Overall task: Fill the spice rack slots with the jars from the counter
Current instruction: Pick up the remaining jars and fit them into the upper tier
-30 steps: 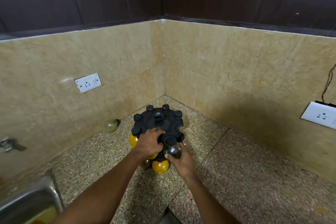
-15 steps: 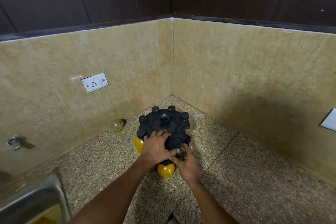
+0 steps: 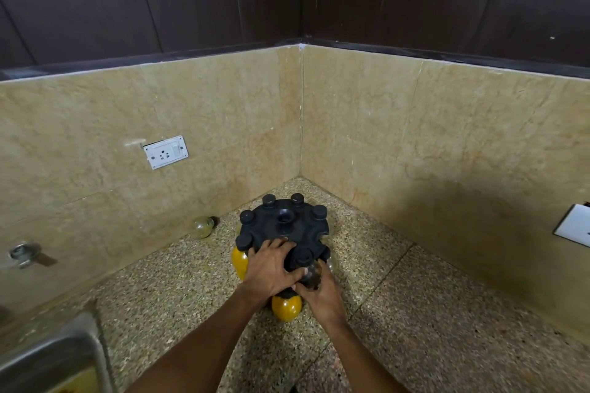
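Note:
A round black spice rack (image 3: 284, 226) stands in the counter's corner, with several black jar caps around its rim. Yellow-filled jars hang under it at the left (image 3: 239, 262) and at the front (image 3: 286, 308). My left hand (image 3: 271, 268) lies palm-down on the rack's near edge. My right hand (image 3: 319, 292) grips a clear glass jar (image 3: 311, 274) with a black cap, seated in the front slot. One clear jar (image 3: 201, 226) lies on its side by the left wall, apart from both hands.
Speckled granite counter (image 3: 415, 313) meets beige stone walls at the corner. A white socket (image 3: 166, 152) is on the left wall, another (image 3: 574, 228) on the right wall. A steel sink (image 3: 54, 357) sits at lower left, a tap fitting (image 3: 22, 252) above it.
The view has shifted slightly. My right hand has pushed the clear jar further into the front slot; my left hand stays on the rack's top.

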